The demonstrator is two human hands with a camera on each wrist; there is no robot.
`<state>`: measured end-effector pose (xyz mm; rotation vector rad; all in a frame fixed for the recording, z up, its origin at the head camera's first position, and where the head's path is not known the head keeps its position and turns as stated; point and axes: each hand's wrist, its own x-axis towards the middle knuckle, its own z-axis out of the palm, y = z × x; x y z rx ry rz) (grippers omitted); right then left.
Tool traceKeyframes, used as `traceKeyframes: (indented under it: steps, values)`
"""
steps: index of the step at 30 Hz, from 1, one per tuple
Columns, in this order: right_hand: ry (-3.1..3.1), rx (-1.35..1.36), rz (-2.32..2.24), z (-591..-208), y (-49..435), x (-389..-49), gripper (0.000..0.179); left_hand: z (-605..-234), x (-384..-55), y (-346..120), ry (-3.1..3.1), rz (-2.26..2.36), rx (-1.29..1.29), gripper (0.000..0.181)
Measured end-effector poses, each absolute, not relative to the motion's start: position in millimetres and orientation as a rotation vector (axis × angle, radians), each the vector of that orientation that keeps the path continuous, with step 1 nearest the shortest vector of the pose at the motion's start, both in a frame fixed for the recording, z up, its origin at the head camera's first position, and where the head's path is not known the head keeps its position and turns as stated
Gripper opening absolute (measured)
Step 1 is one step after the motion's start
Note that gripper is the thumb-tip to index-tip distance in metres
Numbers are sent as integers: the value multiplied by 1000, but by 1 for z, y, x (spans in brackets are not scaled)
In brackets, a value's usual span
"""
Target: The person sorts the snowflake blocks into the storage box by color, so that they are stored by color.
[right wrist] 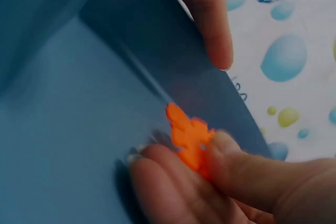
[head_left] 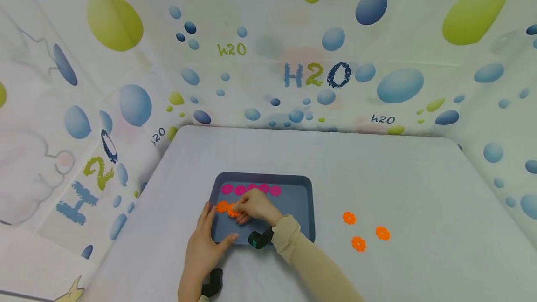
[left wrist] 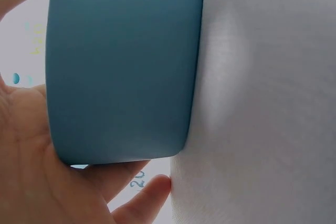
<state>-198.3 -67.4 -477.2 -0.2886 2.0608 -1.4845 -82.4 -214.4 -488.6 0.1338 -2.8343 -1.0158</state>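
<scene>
My right hand reaches over a blue-grey tray and pinches an orange flower-shaped disc between thumb and fingers, low over the tray floor. Just left of it, another orange flower-shaped disc lies near the tray's left wall. My left hand rests at the near left corner, its fingers extended along the left side and its thumb by the front rim. In the left wrist view the tray's outer wall sits against that hand. Pink round discs form a row along the back, partly hidden by the right hand.
On the white table, right of the tray, lie three loose orange discs. A patterned sheet with blue and green drops hangs behind the table and at its sides.
</scene>
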Motion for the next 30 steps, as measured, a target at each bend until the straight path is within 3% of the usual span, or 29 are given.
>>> traceKeyframes:
  steps: [20, 26, 30]
  values:
    - [2167, -205, -1448, -483, -68, -200, 28, -490, -85, -212, -2817, -1008, 117, 91]
    - [2153, -207, -1523, -485, -61, -201, 42, -488, -84, -211, -2836, -1024, 131, 92]
    - [2100, -245, -1661, -477, -48, -203, 41, -487, -84, -212, -2839, -1011, 139, 93]
